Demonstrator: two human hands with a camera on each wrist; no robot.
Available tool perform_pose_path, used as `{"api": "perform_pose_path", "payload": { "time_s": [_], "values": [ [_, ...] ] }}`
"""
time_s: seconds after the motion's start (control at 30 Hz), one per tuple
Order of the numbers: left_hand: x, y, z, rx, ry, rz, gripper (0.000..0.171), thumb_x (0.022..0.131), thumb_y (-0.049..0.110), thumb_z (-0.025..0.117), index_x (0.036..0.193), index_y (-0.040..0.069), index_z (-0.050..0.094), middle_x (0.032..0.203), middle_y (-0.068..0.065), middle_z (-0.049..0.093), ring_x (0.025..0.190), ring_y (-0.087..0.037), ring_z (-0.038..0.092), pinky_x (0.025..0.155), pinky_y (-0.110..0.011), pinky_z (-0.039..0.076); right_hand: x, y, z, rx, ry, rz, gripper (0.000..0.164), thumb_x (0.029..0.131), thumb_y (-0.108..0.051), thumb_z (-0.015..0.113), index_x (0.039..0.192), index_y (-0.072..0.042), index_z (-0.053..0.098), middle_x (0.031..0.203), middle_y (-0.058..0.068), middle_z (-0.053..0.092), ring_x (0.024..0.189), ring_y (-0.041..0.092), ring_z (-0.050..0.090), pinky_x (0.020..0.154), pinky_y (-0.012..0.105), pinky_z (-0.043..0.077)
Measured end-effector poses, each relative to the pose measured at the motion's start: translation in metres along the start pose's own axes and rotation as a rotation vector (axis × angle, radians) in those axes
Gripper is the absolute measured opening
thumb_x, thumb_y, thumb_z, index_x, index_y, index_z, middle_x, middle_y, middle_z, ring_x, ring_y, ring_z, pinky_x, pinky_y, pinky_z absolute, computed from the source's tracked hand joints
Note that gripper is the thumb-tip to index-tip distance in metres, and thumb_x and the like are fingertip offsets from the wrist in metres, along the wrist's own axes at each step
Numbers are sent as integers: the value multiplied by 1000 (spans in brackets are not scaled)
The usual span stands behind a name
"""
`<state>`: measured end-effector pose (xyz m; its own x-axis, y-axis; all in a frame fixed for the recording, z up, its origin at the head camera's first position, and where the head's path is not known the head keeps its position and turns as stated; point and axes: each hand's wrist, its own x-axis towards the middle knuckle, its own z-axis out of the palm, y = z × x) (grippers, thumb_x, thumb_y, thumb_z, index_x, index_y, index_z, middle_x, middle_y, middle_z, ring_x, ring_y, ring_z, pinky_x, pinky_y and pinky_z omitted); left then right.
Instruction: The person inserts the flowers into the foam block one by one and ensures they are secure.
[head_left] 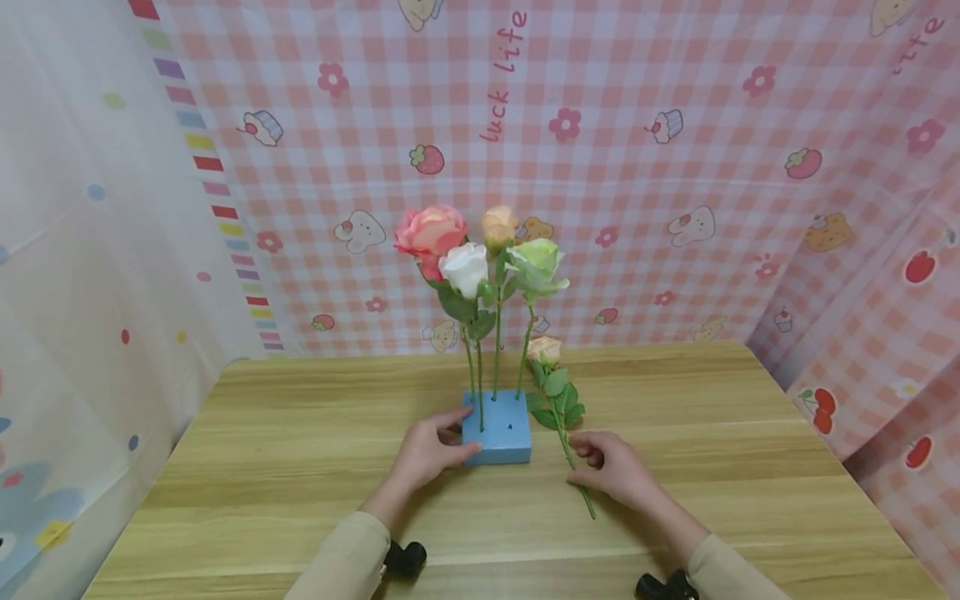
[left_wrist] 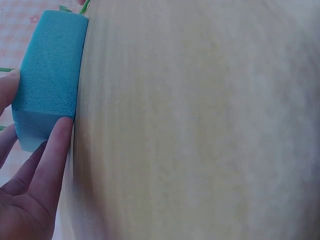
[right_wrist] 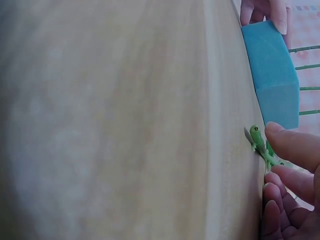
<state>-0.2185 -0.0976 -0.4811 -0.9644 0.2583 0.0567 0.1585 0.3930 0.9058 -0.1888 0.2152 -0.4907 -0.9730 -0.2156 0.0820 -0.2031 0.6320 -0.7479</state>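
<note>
My left hand (head_left: 431, 450) grips the left side of a blue foam block (head_left: 497, 454), thumb at the front and fingers behind. Upright in holes in its top stand artificial flowers: a coral rose (head_left: 431, 232), a white rose (head_left: 465, 268), a peach bud (head_left: 498, 227) and a green rose (head_left: 536, 267). Another hole (head_left: 510, 427) shows at the front right. To the right of the block lies a peach rose (head_left: 544, 350) on a leafy stem. At its lower stem (right_wrist: 258, 137), my right hand (head_left: 618, 471) has thumb and forefinger apart, other fingers curled.
The wooden table (head_left: 300, 467) reaches to a pink checked cloth (head_left: 600, 183) hanging behind. A white patterned cloth (head_left: 97, 275) hangs on the left. Black wrist mounts (head_left: 405, 558) sit beneath both forearms.
</note>
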Motion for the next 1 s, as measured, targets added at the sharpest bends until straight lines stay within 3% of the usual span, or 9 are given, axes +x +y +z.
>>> {"api": "perform_pose_path", "payload": {
  "time_s": [0.43,1.0],
  "values": [
    [1,0,0,0,-3,0,61,82,21,84,137,9,61,111,-15,64,92,-23,65,64,-28,58,0,1,-2,-25,-31,-7,50,75,-16,87,119,0,68,100,3,59,85,16,50,74,28,46],
    [-1,1,0,1,1,-3,60,82,22,84,136,10,61,112,-15,64,94,-24,65,65,-28,58,3,3,-9,51,-4,64,37,76,7,79,112,7,69,90,3,65,80,15,59,69,22,51]
  ]
}}
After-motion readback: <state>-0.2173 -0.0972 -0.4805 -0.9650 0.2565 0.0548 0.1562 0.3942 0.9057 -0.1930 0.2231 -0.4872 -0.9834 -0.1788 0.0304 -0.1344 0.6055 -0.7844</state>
